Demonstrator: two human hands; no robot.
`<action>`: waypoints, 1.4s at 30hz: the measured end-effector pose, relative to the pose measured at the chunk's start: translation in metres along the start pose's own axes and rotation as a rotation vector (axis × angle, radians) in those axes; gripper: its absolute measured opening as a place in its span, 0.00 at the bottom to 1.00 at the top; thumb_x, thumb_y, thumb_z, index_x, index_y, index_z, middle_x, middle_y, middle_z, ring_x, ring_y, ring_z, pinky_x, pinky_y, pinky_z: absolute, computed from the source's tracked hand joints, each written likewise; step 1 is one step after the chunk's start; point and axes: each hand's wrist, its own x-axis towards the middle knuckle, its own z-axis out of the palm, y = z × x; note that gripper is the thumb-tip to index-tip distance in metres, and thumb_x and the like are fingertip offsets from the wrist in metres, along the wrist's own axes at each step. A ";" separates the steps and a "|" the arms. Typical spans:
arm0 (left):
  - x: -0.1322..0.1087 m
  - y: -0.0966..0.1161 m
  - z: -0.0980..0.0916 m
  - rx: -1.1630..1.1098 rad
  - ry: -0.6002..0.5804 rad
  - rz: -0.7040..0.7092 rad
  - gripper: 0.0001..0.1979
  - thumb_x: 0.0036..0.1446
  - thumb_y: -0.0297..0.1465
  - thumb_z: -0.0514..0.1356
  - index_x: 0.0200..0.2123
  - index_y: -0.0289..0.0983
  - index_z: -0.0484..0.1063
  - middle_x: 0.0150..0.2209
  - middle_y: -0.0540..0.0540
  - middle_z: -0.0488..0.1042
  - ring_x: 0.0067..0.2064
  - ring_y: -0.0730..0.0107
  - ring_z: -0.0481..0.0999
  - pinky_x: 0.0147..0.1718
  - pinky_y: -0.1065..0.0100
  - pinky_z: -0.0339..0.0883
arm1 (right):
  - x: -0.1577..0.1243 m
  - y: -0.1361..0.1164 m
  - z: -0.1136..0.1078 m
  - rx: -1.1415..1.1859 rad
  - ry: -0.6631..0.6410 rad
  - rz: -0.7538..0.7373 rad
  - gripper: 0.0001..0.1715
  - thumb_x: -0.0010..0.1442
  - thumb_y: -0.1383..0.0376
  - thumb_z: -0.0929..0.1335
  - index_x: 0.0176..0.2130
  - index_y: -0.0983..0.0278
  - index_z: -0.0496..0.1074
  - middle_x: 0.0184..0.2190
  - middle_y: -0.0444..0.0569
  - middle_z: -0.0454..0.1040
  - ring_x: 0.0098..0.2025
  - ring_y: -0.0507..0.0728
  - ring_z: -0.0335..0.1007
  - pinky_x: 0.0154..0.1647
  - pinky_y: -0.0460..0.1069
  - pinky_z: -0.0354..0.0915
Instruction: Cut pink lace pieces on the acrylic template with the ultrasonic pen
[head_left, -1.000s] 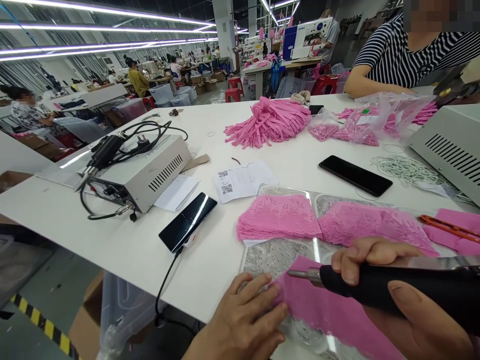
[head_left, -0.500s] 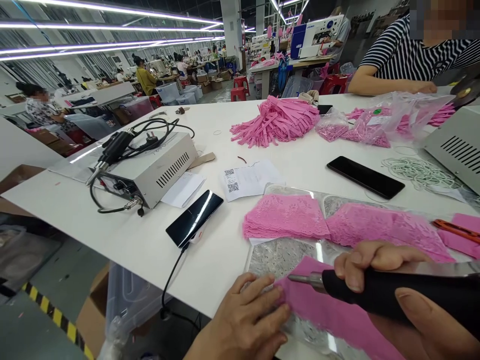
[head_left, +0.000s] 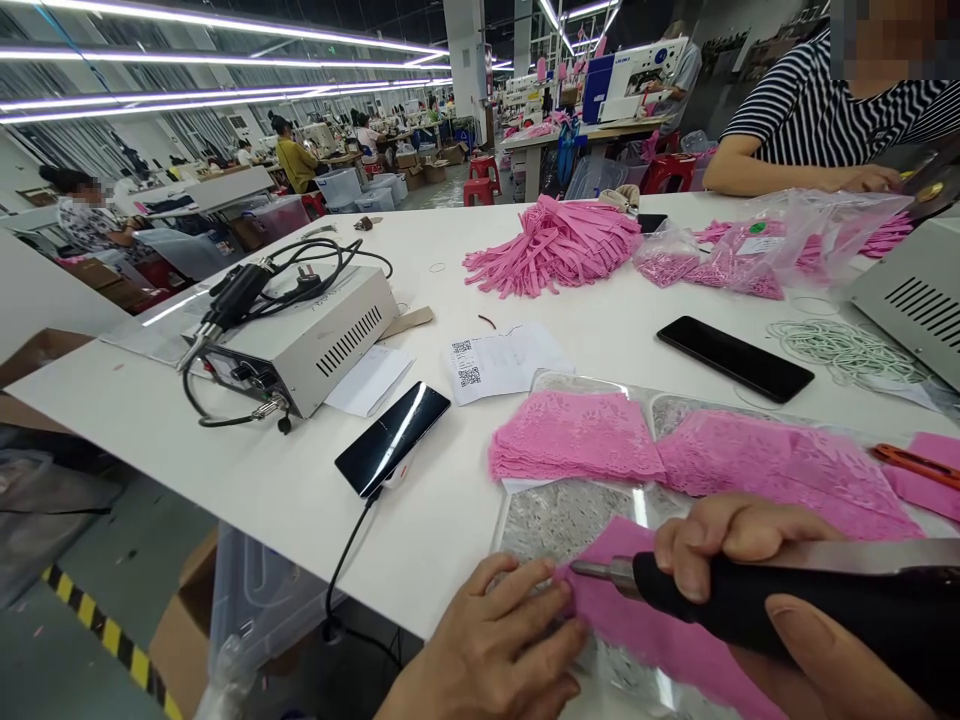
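Observation:
My right hand [head_left: 750, 560] is wrapped round a thick black hand-held tool [head_left: 795, 600] with a narrow metal tip, much like an ultrasonic welding gun. Its tip points left and meets the edge of a pink fabric piece [head_left: 675, 640], close to my left fingertips. My left hand [head_left: 502, 640] lies flat with fingers apart, pressing the left end of that piece onto a grey speckled board [head_left: 555, 520]. Behind the board's near part sit a stack of pink lace pieces [head_left: 574, 435] and a second lace pile [head_left: 772, 455]. My right hand and the tool hide part of the fabric.
A grey power box [head_left: 322, 340] carries a similar black tool [head_left: 236, 295] and cable. Two phones [head_left: 394, 437] [head_left: 735, 357], a printed paper [head_left: 510, 362], pink straps [head_left: 555, 245], bagged pink parts [head_left: 750, 255] and an orange cutter [head_left: 916, 465] lie around. Opposite sits a person in stripes [head_left: 795, 110].
The tool's tip has shifted slightly left and down along the fabric, nearer my left fingertips. My left hand stays on the fabric. The view has moved a little.

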 end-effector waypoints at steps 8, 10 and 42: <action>-0.001 -0.003 0.000 -0.014 -0.009 0.026 0.14 0.67 0.34 0.51 0.44 0.33 0.74 0.42 0.42 0.80 0.49 0.62 0.76 0.47 0.62 0.68 | 0.005 -0.002 0.003 0.028 0.095 -0.007 0.07 0.59 0.57 0.69 0.34 0.56 0.68 0.25 0.44 0.68 0.26 0.55 0.68 0.30 0.52 0.74; -0.005 -0.004 -0.001 -0.028 0.005 0.021 0.14 0.67 0.34 0.51 0.45 0.33 0.73 0.41 0.41 0.80 0.49 0.62 0.76 0.46 0.62 0.69 | 0.007 -0.004 -0.005 0.092 0.185 0.016 0.08 0.56 0.57 0.70 0.34 0.57 0.70 0.26 0.45 0.68 0.26 0.56 0.68 0.31 0.53 0.73; 0.095 0.020 0.075 -0.032 -0.238 0.221 0.15 0.68 0.31 0.50 0.51 0.31 0.70 0.52 0.39 0.73 0.48 0.58 0.75 0.42 0.59 0.70 | -0.018 -0.024 -0.109 0.154 0.687 -0.115 0.07 0.49 0.62 0.71 0.32 0.60 0.75 0.28 0.46 0.68 0.23 0.53 0.66 0.25 0.52 0.68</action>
